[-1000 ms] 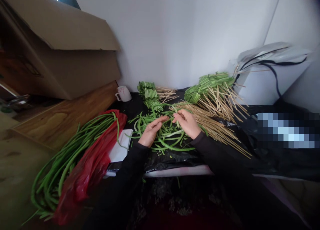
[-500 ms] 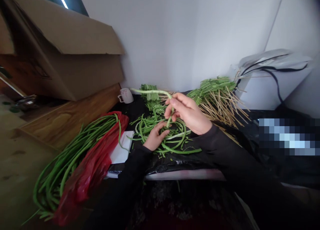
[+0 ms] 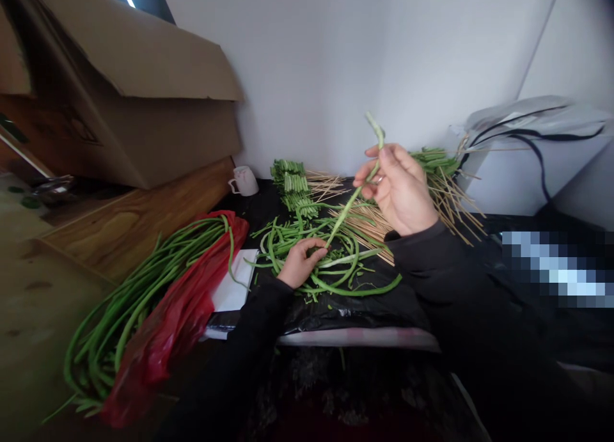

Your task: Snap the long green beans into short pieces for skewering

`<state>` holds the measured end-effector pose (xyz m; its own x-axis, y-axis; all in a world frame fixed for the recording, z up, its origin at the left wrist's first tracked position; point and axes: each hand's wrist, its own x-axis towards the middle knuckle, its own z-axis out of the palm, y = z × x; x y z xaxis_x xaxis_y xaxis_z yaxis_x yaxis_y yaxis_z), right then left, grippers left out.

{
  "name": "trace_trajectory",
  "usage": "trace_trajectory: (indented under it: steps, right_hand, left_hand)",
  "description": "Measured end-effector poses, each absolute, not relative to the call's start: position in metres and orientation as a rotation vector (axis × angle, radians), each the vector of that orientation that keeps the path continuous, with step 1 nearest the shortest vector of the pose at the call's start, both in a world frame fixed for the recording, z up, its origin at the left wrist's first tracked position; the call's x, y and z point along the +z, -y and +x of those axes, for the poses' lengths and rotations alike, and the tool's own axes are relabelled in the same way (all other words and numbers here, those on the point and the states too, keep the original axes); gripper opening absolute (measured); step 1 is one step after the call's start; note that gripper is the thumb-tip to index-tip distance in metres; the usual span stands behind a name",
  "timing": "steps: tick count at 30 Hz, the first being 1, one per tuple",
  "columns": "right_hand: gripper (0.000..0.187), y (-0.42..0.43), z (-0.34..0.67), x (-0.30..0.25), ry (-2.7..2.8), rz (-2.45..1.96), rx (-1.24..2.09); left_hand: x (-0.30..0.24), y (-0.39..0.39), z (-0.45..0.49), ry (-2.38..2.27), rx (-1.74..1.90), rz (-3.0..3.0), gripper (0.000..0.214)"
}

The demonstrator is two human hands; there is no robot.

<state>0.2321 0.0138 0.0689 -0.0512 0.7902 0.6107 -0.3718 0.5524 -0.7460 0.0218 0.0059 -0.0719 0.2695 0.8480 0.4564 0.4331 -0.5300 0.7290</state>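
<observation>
A long green bean (image 3: 349,204) runs slantwise between my two hands. My right hand (image 3: 400,186), raised at the upper right, pinches it near its pale, bent upper end. Lower down, my left hand (image 3: 301,263) has thumb and fingers closed on the bean's bottom end, just over the heap. Beneath lies a tangle of long beans (image 3: 345,285) with small cut bits on black plastic sheeting (image 3: 364,317). Behind it, short bean pieces (image 3: 293,185) are packed in rows on sticks, and bare wooden sticks (image 3: 374,228) lie under my right hand.
To the left, more long beans (image 3: 139,288) hang over a red plastic bag (image 3: 185,314). A white mug (image 3: 244,181) stands near the wall, below a large cardboard box (image 3: 182,122). A white bag with black straps (image 3: 542,154) sits at the back right.
My right hand has moved up and to the right, drawing the bean out from a bent shape into a nearly straight slant. My left hand has stayed over the heap.
</observation>
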Motion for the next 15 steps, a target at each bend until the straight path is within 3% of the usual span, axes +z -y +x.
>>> trace_trajectory:
  steps: [9, 15]
  right_hand:
    - [0.028, -0.040, 0.215, -0.035, 1.331, -0.879, 1.232]
    - [0.030, -0.030, 0.192, -0.055, 1.321, -0.880, 1.320]
  left_hand:
    - [-0.076, -0.011, 0.022, -1.263, 1.277, 1.970, 0.020]
    - [-0.074, -0.010, 0.022, -1.262, 1.275, 1.975, 0.019]
